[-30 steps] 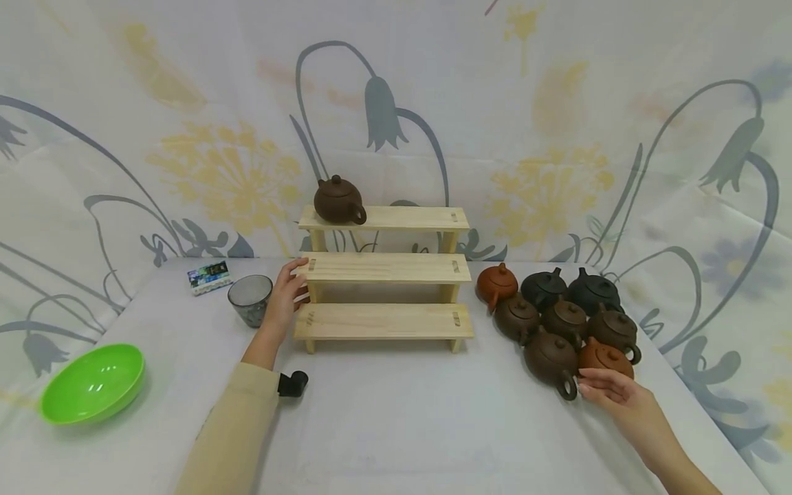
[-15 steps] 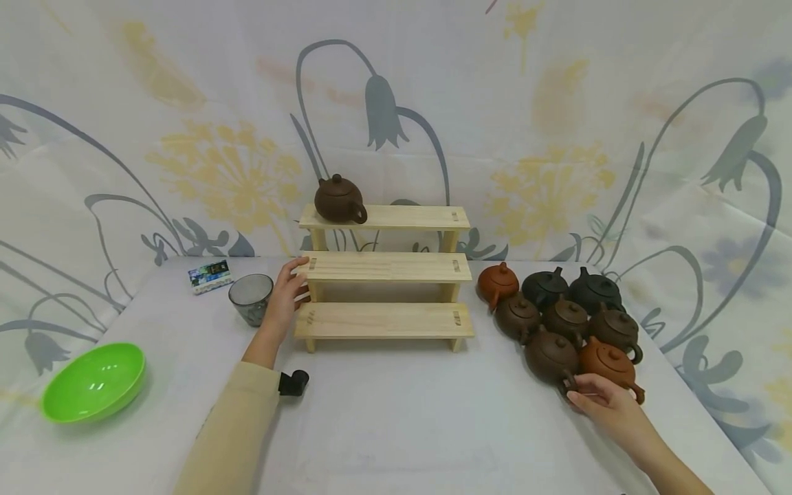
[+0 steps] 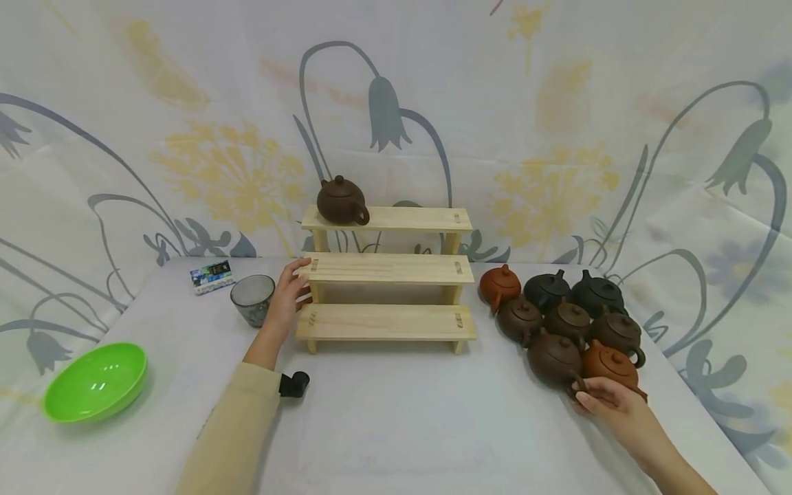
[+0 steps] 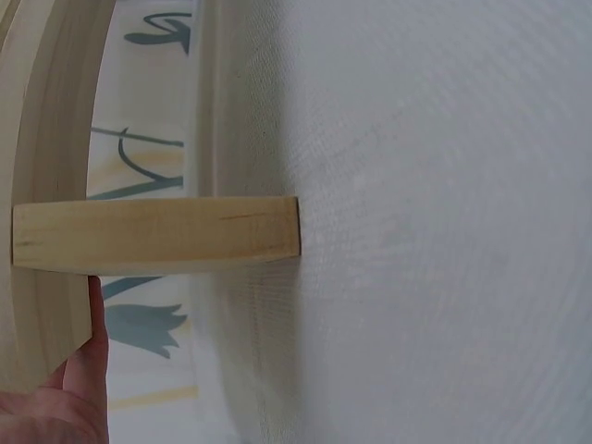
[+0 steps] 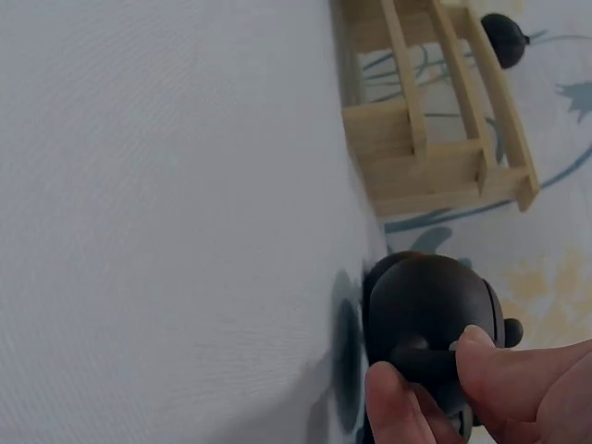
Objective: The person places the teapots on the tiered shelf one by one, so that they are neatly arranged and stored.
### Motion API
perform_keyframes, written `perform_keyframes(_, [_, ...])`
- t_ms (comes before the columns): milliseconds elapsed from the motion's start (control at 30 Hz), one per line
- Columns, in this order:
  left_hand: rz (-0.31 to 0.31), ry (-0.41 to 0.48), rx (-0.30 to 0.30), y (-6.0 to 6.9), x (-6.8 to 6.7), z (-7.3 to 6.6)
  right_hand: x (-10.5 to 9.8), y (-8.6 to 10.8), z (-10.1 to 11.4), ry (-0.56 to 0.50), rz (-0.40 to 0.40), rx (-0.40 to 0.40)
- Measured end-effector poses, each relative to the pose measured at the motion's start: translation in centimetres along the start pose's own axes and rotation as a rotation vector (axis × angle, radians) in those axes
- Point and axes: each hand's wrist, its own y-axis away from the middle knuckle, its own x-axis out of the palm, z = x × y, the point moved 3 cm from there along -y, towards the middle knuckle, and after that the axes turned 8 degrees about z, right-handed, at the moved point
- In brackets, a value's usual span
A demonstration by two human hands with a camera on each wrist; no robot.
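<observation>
My left hand (image 3: 286,295) grips the left end of the middle board of a three-tier wooden shelf stand (image 3: 386,323); in the left wrist view its fingers (image 4: 88,370) reach behind the board. At the right, my right hand (image 3: 619,409) pinches the loop handle of a dark brown teapot (image 3: 553,359) between thumb and fingers. The right wrist view shows that teapot (image 5: 430,301) close up, a shadow beside its base; whether it touches the table I cannot tell. Another brown teapot (image 3: 342,199) sits at the left of the top board.
Several teapots crowd behind the held one, among them an orange-brown one (image 3: 609,364) close to my right hand and a black one (image 3: 597,292). Left of the stand are a grey glass cup (image 3: 252,299), a small printed box (image 3: 212,276) and a green bowl (image 3: 95,385).
My right hand has moved left from beside the orange-brown teapot onto the dark brown teapot's handle and now pinches it. My left hand has stayed on the stand.
</observation>
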Motion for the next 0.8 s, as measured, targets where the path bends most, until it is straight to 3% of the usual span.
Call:
perform_keyframes(367, [-0.009, 0.007, -0.006, 0.0, 0.1, -0.1, -1.1, 0.5, 2.5, 0.033, 0.060, 0.059])
perform_keyframes(600, [-0.009, 0.013, -0.006, 0.1, 0.1, -0.2, -1.1, 0.4, 4.6, 0.063, 0.084, -0.054])
perform_keyframes(800, [-0.006, 0.014, -0.003, 0.1, 0.1, -0.2, -0.9, -0.4, 6.3, 0.067, 0.112, -0.097])
